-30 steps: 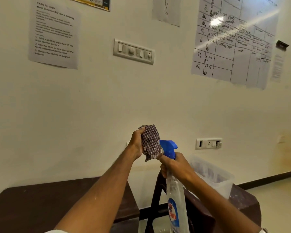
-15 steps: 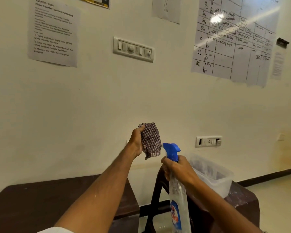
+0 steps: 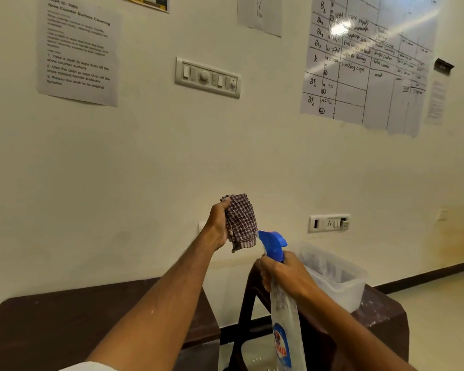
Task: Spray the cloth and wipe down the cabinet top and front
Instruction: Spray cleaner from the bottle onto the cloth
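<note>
Your left hand (image 3: 219, 223) holds the checked cloth (image 3: 241, 222) bunched up in front of the wall, fingers curled round it. Your right hand (image 3: 284, 274) grips the neck of the spray bottle (image 3: 285, 317), its blue nozzle (image 3: 272, 241) just beside the cloth's lower edge (touching or not, I cannot tell). The dark cabinet surface (image 3: 51, 317) lies below your left arm

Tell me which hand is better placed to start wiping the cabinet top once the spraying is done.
Probably the left hand: it already grips the checked cloth, above the dark cabinet top. The right hand is wrapped round the spray bottle.
</note>
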